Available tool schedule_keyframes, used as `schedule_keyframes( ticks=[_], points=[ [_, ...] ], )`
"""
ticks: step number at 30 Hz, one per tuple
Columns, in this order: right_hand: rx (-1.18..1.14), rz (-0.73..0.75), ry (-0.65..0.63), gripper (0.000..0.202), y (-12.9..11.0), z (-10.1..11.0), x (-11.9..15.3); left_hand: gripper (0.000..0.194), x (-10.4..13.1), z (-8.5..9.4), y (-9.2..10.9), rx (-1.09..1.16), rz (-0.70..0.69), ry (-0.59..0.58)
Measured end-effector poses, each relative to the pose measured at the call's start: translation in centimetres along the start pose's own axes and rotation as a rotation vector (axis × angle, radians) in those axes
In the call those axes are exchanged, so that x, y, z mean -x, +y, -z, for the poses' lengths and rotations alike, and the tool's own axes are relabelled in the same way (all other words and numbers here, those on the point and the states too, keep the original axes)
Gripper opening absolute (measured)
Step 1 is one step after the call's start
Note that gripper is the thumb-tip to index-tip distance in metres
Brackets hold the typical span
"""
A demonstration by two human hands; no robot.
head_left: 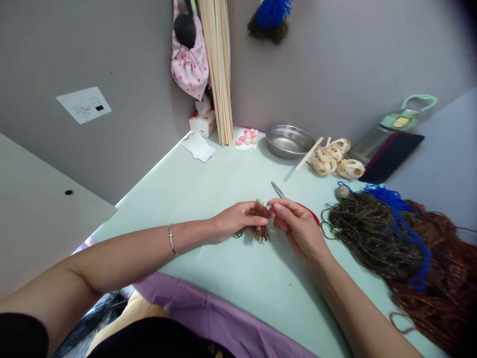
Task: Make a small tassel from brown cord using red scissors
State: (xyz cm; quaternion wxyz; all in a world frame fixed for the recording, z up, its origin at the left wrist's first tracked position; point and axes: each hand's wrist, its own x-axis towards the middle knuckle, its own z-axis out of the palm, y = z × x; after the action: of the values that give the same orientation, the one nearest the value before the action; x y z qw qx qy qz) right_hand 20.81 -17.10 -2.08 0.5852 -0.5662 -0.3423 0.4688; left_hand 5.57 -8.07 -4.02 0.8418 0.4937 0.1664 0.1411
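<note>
My left hand (242, 217) is closed around a small bundle of brown yarn (264, 233), whose looped and loose ends stick out above and below the fingers. Thumb and fingertips of my right hand (294, 223) are pinched together at the upper right edge of that bundle; the strands between them are too small to make out clearly. Just behind my right hand lies a pair of scissors (277, 189) on the pale green tabletop (208, 199), the blades pointing away and a red handle partly hidden by the hand.
Heaps of olive yarn (361, 233), blue yarn (413, 238) and brown yarn (439, 278) cover the right side. Farther back are a metal bowl (290, 141), woven strip balls (335, 160), a green-lidded bottle (387, 127), a dark phone-like slab (391, 158), wooden strips (219, 74) and a tissue box (203, 123).
</note>
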Motion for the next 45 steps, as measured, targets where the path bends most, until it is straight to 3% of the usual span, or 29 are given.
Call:
schedule_keyframes(
  ticks=[5,11,17,24,29,35,41,45],
  points=[
    [0.175,0.085,0.017,0.027,0.20,0.41,0.04,0.034,0.01,-0.03,0.71,0.077,0.011,0.120],
    [0.432,0.077,-0.185,0.031,-0.03,0.15,0.29,0.033,-0.16,0.09,0.93,0.095,-0.047,0.179],
    [0.322,0.089,-0.100,0.027,0.07,0.14,0.15,0.037,-0.15,0.17,0.55,0.016,-0.023,0.199],
    [0.481,0.063,-0.208,0.033,-0.01,0.17,0.18,0.032,-0.06,0.00,0.71,0.031,-0.047,0.178],
    [0.428,0.093,-0.081,0.027,0.10,0.16,0.07,0.032,-0.03,0.15,0.55,-0.009,-0.049,0.140],
    [0.242,0.095,-0.089,0.023,0.15,-0.09,0.12,0.030,0.16,0.00,0.57,-0.002,-0.022,0.094],
    [0.192,-0.025,-0.182,0.029,0.26,-0.04,0.11,0.023,-0.06,0.40,0.80,0.077,-0.076,0.228],
    [0.317,-0.033,-0.236,0.031,0.18,-0.06,0.19,0.023,-0.10,0.42,0.87,0.080,-0.074,0.242]
  ],
)
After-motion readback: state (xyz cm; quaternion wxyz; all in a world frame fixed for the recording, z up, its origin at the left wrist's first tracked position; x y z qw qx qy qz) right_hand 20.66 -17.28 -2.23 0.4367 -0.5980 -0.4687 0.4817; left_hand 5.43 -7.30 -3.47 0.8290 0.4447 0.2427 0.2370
